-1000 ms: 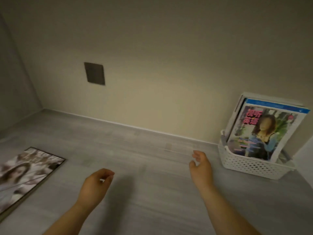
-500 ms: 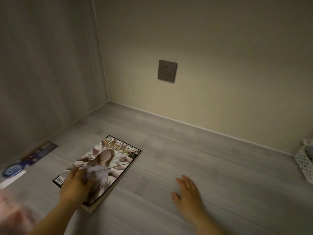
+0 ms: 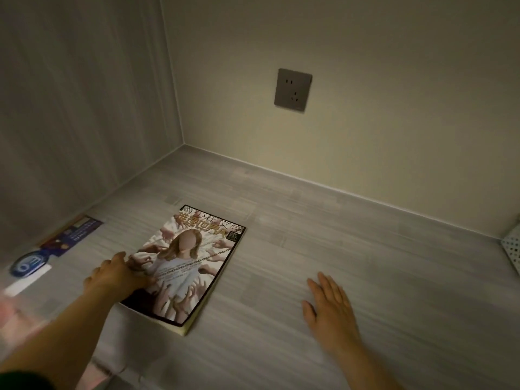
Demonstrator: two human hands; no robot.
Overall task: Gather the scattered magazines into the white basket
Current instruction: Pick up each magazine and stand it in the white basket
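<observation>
A magazine (image 3: 194,263) with a long-haired figure and many hands on its cover lies flat on the grey surface, left of centre. My left hand (image 3: 118,277) is on its left edge, fingers over the cover and curled at the edge. My right hand (image 3: 329,308) lies flat on the bare surface to the right of the magazine, fingers spread, holding nothing. Only a corner of the white basket (image 3: 512,249) shows at the far right edge; its contents are out of view.
A dark blue leaflet (image 3: 73,233) lies along the left wall, with a blue round-logo item (image 3: 26,266) nearer me. Something pink and blurred (image 3: 11,313) sits at the lower left. A grey wall socket (image 3: 292,90) is on the back wall.
My view has swung left, away from the basket and its magazines. My left hand reached the magazine and now sits on its left edge. My right hand came down flat on the surface.
</observation>
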